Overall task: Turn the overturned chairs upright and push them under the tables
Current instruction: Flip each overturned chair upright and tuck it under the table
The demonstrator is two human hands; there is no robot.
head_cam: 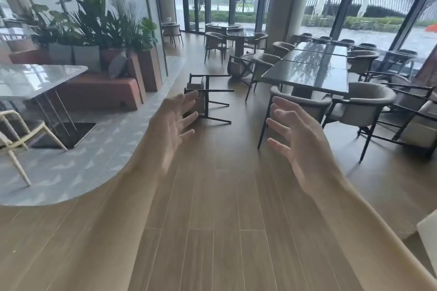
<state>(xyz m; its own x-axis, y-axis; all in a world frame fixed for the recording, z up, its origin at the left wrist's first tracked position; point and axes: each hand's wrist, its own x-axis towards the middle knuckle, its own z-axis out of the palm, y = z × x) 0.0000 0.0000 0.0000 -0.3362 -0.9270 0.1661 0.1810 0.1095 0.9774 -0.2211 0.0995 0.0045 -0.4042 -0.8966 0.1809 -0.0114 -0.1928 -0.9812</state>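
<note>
An overturned chair (205, 98) with black legs and a beige seat lies on its side on the wooden floor, legs pointing right. A second overturned chair (238, 67) lies farther back beside the long dark table (309, 73). A third overturned chair (416, 123) lies tipped at the right edge. My left hand (175, 125) and my right hand (295, 134) are both stretched forward with fingers spread and hold nothing. The left hand's fingertips overlap the nearest fallen chair in view, but touch cannot be told.
Upright beige chairs (361, 106) surround the long dark table. A white marble table (35, 80) and a cream chair (21, 132) stand on the grey carpet at left, with planters (94, 54) behind. More tables and chairs stand by the glass wall. Wooden floor runs down the middle.
</note>
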